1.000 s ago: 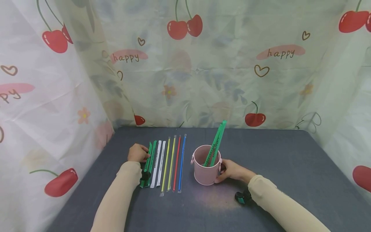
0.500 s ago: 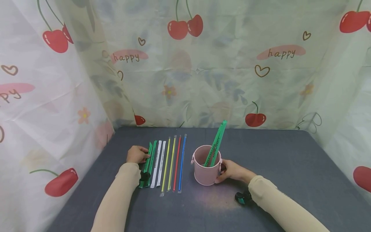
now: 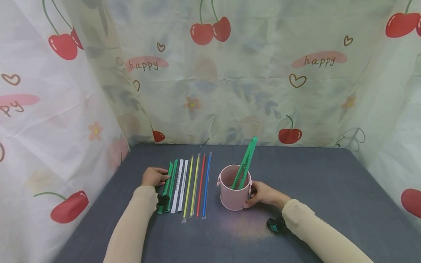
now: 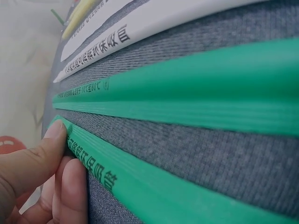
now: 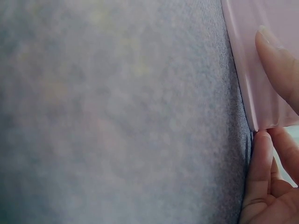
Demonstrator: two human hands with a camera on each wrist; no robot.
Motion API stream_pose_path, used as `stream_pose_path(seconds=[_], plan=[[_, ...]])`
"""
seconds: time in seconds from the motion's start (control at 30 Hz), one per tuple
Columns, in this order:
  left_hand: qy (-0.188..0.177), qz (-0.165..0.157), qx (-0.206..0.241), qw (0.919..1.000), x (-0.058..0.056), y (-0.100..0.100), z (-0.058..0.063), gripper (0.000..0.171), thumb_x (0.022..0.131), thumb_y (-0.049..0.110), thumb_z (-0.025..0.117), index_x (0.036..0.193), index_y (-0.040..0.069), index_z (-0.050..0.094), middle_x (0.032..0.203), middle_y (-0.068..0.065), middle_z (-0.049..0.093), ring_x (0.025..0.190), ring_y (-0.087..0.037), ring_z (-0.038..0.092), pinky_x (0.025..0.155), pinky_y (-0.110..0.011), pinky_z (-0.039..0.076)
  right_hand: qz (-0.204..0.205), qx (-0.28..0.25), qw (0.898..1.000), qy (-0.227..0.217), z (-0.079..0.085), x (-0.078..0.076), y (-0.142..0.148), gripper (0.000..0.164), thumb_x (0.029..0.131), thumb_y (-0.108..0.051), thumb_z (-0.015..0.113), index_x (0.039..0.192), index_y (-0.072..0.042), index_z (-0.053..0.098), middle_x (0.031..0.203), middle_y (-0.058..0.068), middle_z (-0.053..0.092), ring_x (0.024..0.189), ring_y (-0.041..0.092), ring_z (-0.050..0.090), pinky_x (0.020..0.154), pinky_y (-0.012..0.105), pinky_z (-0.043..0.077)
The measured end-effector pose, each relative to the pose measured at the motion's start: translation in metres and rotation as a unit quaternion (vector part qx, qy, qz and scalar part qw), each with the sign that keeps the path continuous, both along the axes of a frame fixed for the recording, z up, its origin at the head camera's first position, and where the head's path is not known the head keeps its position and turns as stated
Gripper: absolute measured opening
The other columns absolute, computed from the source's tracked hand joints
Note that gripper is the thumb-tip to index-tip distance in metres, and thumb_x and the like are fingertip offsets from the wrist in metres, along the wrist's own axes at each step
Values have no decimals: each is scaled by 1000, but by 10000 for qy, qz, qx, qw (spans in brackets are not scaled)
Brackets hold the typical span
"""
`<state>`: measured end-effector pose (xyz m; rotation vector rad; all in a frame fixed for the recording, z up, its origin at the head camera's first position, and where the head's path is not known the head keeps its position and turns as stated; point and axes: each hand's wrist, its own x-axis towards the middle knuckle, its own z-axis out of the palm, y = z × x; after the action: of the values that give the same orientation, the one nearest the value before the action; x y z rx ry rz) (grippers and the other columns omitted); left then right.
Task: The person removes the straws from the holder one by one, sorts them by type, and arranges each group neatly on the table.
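Note:
My left hand (image 3: 155, 176) is at the left end of a row of wrapped straws and pinches the outermost green straw (image 4: 114, 175). Its thumb lies on the wrapper near one end, and the fingers are tucked against its edge. A second green straw (image 4: 187, 88) lies just beside it, apart from the hand. My right hand (image 3: 265, 193) holds the side of a small pink bucket (image 3: 232, 200), thumb on the wall and fingers around the other side. Two green straws (image 3: 245, 164) lean inside the bucket, tilted to the right.
Right of the green straws lie two white straws (image 3: 177, 186), two yellow straws (image 3: 188, 188), a red straw (image 3: 201, 186) and a blue straw (image 3: 207, 186). All rest on a dark grey table (image 3: 312, 175). A patterned curtain (image 3: 243, 91) stands behind the table and along its sides.
My left hand has shifted slightly left and toward me along the outermost green straw, whose near end has edged left. The right hand and bucket have stayed in place.

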<state>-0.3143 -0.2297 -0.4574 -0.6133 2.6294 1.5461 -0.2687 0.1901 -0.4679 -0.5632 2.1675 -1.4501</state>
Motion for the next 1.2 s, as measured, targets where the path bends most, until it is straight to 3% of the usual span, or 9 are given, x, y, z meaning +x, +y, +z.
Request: stream_pose_path(seconds=[0.37,1.2], plan=[[-100,82,158,9998,-3,-2,-2,31,83,1,73,115,-1,69,122,-23,62,66,-11,61,58,-24,57,-67,54,10000,20,-1,0,-1,65,72,-4,83,126,8,50,100,7,62,85,17,52,72,26,50],[-175,76,496,9986,-3,-6,-2,32,83,1,73,115,-1,68,115,-21,65,65,-11,62,59,-25,58,-23,69,10000,10,0,1,-1,65,72,-6,83,126,8,50,102,8,63,86,16,54,73,25,51]])
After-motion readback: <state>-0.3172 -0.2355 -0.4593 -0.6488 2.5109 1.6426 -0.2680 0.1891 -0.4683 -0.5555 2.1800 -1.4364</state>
